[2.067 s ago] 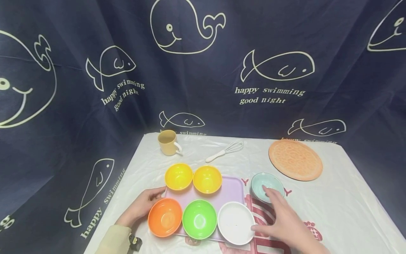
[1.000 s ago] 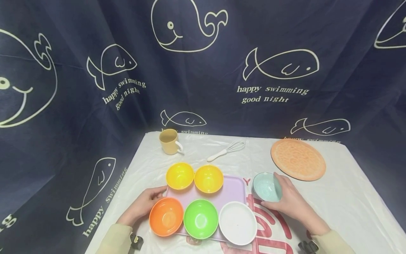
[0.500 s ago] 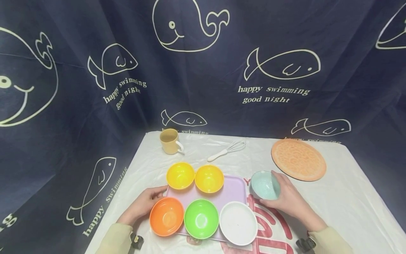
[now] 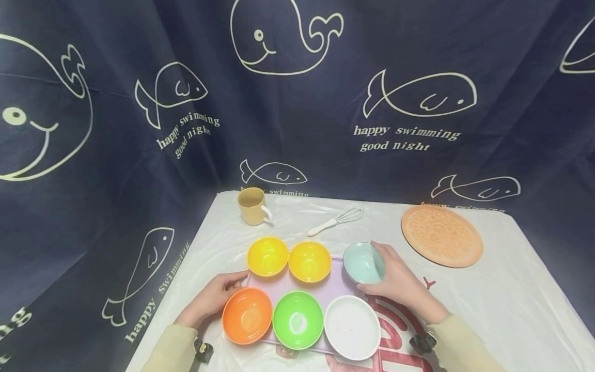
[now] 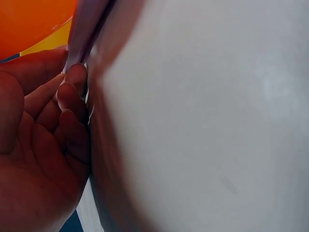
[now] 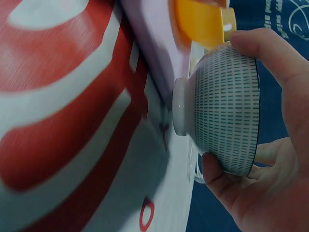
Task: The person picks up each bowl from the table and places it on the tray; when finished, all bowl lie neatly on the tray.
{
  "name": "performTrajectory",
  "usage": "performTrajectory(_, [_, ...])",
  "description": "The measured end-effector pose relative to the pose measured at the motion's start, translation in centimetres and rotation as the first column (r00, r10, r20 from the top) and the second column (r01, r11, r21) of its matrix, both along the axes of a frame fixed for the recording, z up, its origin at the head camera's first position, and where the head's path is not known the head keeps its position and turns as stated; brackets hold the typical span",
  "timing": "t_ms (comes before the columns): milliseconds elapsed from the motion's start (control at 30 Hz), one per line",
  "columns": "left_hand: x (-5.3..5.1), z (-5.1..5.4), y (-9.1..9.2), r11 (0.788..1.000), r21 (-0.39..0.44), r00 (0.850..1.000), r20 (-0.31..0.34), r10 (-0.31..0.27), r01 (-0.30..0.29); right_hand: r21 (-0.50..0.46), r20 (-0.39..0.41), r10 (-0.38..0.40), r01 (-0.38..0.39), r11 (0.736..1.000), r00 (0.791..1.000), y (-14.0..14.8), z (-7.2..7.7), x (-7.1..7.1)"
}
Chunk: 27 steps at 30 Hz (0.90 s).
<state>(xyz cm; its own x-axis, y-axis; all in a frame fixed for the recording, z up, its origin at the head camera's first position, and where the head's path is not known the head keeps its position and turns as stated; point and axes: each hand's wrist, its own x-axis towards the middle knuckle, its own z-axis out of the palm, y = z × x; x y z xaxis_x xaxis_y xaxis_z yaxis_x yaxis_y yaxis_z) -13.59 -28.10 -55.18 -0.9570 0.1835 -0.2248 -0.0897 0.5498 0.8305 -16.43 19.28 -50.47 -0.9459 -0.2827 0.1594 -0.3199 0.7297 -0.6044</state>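
Note:
My right hand [image 4: 395,276] holds the light blue bowl [image 4: 364,262] by its side, over the lilac tray's [image 4: 341,279] back right corner. In the right wrist view, thumb and fingers span the bowl's [image 6: 224,111] dashed-pattern wall, and its foot is near the tray's edge. At the tray's left edge, my left hand [image 4: 216,297] pinches the rim; in the left wrist view several fingers [image 5: 72,99] curl beside it. On the tray are two yellow bowls [image 4: 267,257] at the back, with an orange bowl [image 4: 247,316], a green bowl [image 4: 297,320] and a white bowl [image 4: 351,328] in front.
Behind the tray stand a tan mug [image 4: 252,206] with a white handle and a whisk [image 4: 335,221] lying flat. A round orange-brown mat [image 4: 441,235] lies at the back right. White cloth with red print covers the table [image 4: 488,299]; a dark blue curtain [image 4: 325,113] hangs behind.
The right hand reached into the light blue bowl, took hold of its side, and has carried it left from beside the tray to over its back right corner. The left hand stays at the tray.

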Motion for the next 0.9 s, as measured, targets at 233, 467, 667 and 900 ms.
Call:
performTrajectory(233, [0.0, 0.1, 0.3, 1.000, 0.018, 1.000, -0.010, -0.001, 0.001, 0.015, 0.008, 0.021, -0.021, 1.000, 1.000, -1.6, -0.3, -0.7])
performTrajectory(467, [-0.2, -0.3, 0.3, 0.999, 0.032, 1.000, -0.009, -0.016, 0.016, 0.020, 0.014, 0.012, -0.012, 1.000, 1.000, -2.2, -0.9, -0.7])
performTrajectory(667, [-0.2, -0.4, 0.3, 1.000, 0.006, 1.000, -0.021, -0.023, 0.023, 0.027, 0.036, 0.007, -0.008, 1.000, 0.999, -2.5, -1.2, -0.6])
performTrajectory(900, [-0.2, -0.2, 0.3, 1.000, 0.005, 0.999, -0.021, -0.026, 0.026, 0.014, 0.046, 0.016, -0.016, 1.000, 0.999, -2.5, -1.4, -0.5])
